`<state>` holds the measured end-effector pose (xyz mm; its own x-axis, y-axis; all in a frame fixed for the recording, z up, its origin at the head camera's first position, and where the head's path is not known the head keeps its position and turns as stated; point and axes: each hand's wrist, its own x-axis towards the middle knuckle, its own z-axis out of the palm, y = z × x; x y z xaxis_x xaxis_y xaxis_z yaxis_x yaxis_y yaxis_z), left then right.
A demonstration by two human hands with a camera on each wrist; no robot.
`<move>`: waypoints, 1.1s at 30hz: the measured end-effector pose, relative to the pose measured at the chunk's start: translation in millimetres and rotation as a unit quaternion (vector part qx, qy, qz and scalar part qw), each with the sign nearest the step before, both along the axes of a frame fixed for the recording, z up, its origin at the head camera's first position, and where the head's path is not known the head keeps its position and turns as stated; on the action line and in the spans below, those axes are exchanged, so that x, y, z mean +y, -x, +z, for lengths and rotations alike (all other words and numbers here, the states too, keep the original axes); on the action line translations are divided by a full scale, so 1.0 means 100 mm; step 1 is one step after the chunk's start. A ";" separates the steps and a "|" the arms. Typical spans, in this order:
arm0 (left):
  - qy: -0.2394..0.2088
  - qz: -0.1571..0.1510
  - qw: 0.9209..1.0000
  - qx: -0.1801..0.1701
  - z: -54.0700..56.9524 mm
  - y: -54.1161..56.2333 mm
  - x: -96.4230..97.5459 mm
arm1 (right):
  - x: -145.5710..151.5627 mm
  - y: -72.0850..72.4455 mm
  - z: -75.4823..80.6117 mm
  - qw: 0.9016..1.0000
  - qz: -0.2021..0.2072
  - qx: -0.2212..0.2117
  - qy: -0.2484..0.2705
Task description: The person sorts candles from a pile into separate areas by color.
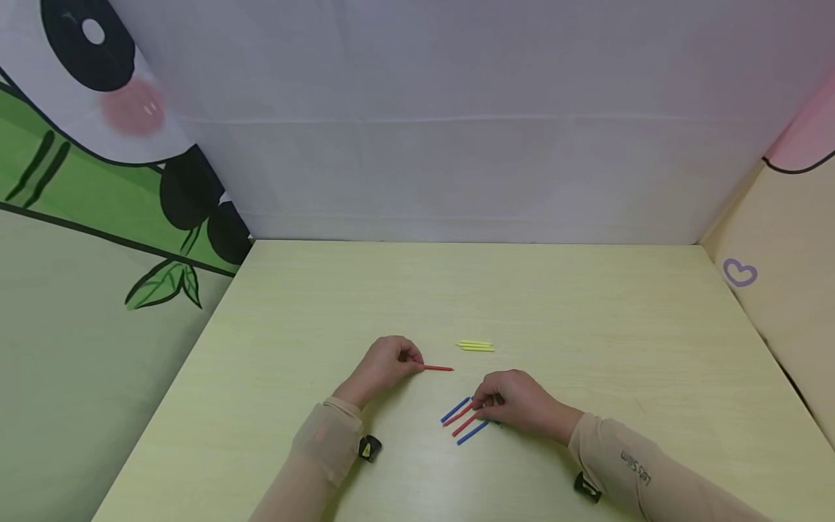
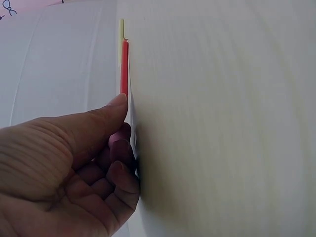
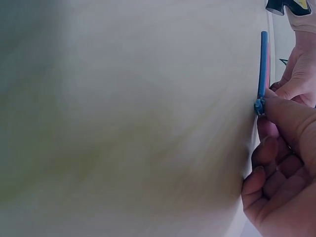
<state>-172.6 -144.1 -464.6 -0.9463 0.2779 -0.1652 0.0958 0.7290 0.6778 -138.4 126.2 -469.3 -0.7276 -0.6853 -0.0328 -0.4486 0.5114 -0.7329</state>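
My left hand [image 1: 386,364] pinches one end of a thin red candle [image 1: 440,368] between thumb and fingers. The candle points right, low over the table; a small wick-like tip shows on its far end in the left wrist view. To the right, my right hand [image 1: 523,400] has thumb and index finger at the right ends of two red candles [image 1: 464,425], pinching there. A blue candle [image 1: 454,410] lies on either side of that pair, all slanting roughly side by side. In the right wrist view the nearer blue candle [image 3: 263,61] passes close to the thumb.
Several yellow candles [image 1: 476,346] lie together on the pale wooden table [image 1: 587,312], beyond both hands. A white cloth wall [image 1: 457,167] rises at the back edge. Printed panels stand at the left and right sides.
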 end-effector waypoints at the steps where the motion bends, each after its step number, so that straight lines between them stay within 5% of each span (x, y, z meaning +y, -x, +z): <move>1: -0.001 0.001 1.000 -0.001 0.00 0.00 0.01 | 0.00 0.00 0.00 1.000 0.001 0.001 -0.001; 33: -0.015 0.024 1.000 -0.010 0.04 0.10 0.16 | 0.14 0.16 0.09 0.999 0.020 0.014 -0.032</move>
